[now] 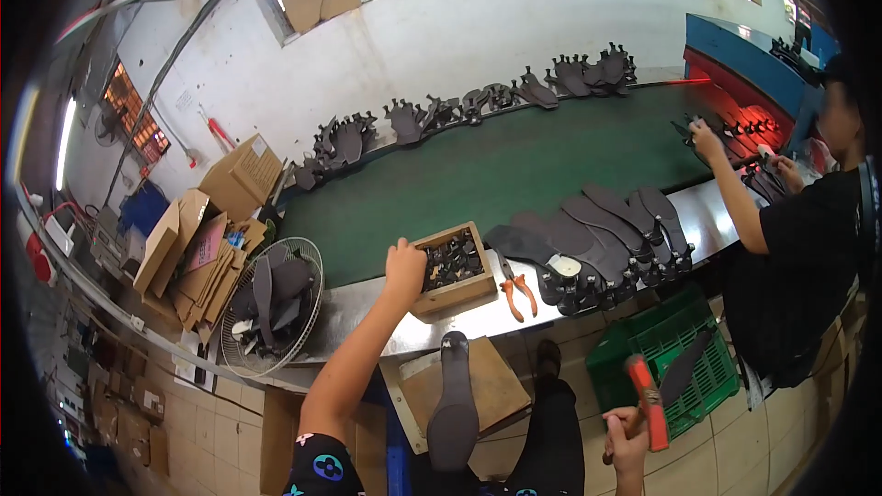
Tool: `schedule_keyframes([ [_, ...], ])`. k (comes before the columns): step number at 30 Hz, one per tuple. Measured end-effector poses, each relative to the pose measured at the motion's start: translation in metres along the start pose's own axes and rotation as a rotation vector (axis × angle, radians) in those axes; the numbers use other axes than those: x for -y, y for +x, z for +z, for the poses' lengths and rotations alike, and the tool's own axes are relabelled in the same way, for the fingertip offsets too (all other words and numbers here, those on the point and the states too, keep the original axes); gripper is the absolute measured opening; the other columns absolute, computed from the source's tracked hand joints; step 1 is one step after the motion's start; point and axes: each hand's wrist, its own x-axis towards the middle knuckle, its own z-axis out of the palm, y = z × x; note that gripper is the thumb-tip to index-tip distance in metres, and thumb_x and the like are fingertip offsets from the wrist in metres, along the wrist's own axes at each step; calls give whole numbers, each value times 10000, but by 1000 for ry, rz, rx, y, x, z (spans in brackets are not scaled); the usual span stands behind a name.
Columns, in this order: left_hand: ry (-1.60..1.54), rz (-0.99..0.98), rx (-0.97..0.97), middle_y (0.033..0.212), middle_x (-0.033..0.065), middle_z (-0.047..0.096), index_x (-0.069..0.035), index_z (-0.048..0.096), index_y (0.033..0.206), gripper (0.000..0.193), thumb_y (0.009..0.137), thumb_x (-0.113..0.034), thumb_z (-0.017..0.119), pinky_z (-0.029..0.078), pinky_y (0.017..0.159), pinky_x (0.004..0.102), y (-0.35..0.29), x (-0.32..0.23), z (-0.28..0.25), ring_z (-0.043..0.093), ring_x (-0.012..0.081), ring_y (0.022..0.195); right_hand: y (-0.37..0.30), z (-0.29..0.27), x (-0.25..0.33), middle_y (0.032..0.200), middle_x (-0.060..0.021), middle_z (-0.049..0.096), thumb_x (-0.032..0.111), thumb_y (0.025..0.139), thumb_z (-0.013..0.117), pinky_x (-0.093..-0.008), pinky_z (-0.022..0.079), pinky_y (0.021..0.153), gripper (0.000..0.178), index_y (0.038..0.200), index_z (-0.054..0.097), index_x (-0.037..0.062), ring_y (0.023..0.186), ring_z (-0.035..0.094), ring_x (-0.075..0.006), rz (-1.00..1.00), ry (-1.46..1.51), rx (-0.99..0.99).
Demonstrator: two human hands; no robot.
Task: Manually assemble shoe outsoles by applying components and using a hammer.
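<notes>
My left hand [405, 266] is at the left edge of a wooden box [457, 298] full of small black parts [452, 259]. Its fingers are curled together; whatever they may hold is too small to make out. Low on the right, my right hand [627, 444] grips a hammer [650, 402] with a red head. Between my arms a dark shoe sole [454, 413] lies lengthwise, its narrow end over a wooden board [503, 381]. Right of the box, pliers [518, 298] with orange handles rest on the metal ledge.
Dark soles [597, 230] overlap on the ledge, and more line the far side of the green conveyor belt [395, 211]. A wire basket [317, 298] of soles stands left, near flattened cardboard [207, 262]. A green crate [611, 363] sits low right. A co-worker [781, 230] handles pieces at the right.
</notes>
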Motion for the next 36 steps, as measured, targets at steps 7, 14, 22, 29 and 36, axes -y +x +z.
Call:
schedule_keyframes([
  [7, -201, -81, 20, 858, 135, 699, -49, 732, 782, 69, 745, -100, 703, 550, 780, 413, -4, 3, 5, 650, 309, 929, 37, 51, 6, 606, 52, 494, 73, 927, 641, -211, 307, 488, 85, 950, 681, 2, 526, 423, -28, -354, -167, 251],
  [14, -822, -311, -200, 832, 99, 693, -98, 780, 893, 140, 768, -160, 775, 521, 697, 380, -29, 17, -7, 659, 271, 795, 53, 99, 61, 546, -18, 534, 88, 920, 658, -265, 420, 469, 127, 972, 746, 12, 488, 549, -67, -528, -183, 319],
  [22, -1925, -520, 23, 706, -10, 646, -7, 768, 917, 175, 850, -168, 787, 319, 449, 223, -49, 23, -13, 437, 46, 487, 65, 151, 84, 842, -79, 750, 76, 929, 641, -240, 526, 668, 153, 1013, 735, -10, 734, 693, -108, -565, -37, 403],
  [29, -1353, -316, -387, 884, 108, 663, 6, 726, 904, 152, 845, -133, 746, 509, 606, 353, -63, -1, -31, 651, 203, 709, 58, 178, 85, 897, -26, 735, 112, 959, 610, -191, 400, 503, 183, 1078, 696, 2, 542, 496, -21, -489, -23, 412],
  [36, -377, -104, 23, 846, 159, 711, -89, 730, 865, 133, 780, -188, 758, 550, 711, 461, -9, 3, 17, 696, 344, 829, 62, 165, 63, 874, -55, 707, 99, 974, 600, -255, 520, 594, 156, 1076, 665, 2, 627, 656, -117, -709, 109, 329],
])
